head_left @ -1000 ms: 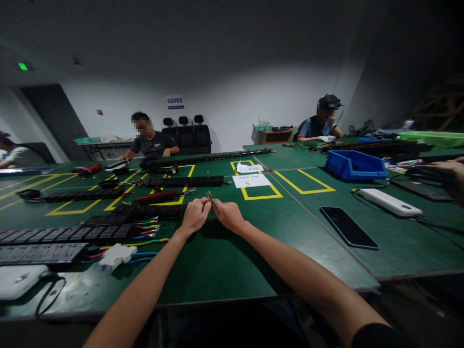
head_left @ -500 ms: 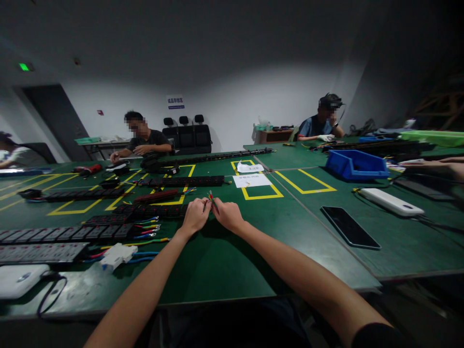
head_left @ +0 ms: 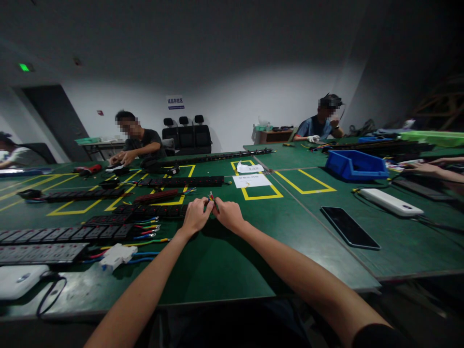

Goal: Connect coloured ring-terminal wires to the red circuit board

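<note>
- Over the smooth green tabletop (head_left: 308, 217), our left hand (head_left: 196, 215) and right hand (head_left: 229, 215) pinched thin multicolored wires (head_left: 210, 196) between them.
- Left of those, we had long rectangular black socket strips (head_left: 68, 233), boxy white connector (head_left: 116, 256).
- Right side: flat glossy phone (head_left: 350, 227), angular blue plastic bin (head_left: 366, 175).

Multicol. wires (head_left: 210, 195); blk pwr strips (head_left: 192, 181) (red-flecked); grn tbl (head_left: 297, 232) w/ yel. outlines (head_left: 262, 197).

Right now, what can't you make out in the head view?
All head view:
- Colored wires: lower parts hidden by the left hand and right hand; tips too small.
- White device, lower left: cut off by the left edge.
- Co-worker's arm: cut off by the right edge.
- Paper sheet: print too small.
</note>
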`<state>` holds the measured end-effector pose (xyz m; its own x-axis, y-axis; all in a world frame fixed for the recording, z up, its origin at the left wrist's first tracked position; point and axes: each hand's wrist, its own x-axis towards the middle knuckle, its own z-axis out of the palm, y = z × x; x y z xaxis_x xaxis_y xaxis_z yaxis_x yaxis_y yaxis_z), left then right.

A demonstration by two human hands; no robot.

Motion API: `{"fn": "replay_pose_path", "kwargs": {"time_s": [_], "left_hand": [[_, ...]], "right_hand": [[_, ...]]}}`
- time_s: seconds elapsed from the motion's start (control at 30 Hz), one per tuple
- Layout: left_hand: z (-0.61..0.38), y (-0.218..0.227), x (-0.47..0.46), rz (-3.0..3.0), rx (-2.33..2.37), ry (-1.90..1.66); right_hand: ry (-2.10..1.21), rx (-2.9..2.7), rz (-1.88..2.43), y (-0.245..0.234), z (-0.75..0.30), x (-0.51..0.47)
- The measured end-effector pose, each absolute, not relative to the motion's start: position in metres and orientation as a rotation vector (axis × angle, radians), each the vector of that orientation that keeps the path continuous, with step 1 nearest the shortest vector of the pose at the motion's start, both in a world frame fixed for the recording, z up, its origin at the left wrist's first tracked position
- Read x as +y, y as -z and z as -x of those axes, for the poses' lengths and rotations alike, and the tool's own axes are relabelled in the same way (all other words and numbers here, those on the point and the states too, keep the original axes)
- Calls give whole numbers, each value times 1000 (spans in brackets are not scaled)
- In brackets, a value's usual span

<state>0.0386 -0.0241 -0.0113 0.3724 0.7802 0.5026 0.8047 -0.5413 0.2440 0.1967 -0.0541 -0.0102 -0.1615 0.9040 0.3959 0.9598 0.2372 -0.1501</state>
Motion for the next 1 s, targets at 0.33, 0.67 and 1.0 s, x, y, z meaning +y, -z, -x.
{"fn": "replay_pose_path", "kwargs": {"time_s": [0.33, 0.67, 1.0], "left_hand": [[-38, 15, -23, 2542, -1503, 878], [-40, 12, -24, 2572, -1490, 824], [-39, 11, -25, 2597, -1473, 838]], "right_hand": [[194, -2129, 1638, 12, -197, -53], [188, -2146, 1622, 9, -199, -54], [158, -2153, 1616, 9, -199, -55]]}}
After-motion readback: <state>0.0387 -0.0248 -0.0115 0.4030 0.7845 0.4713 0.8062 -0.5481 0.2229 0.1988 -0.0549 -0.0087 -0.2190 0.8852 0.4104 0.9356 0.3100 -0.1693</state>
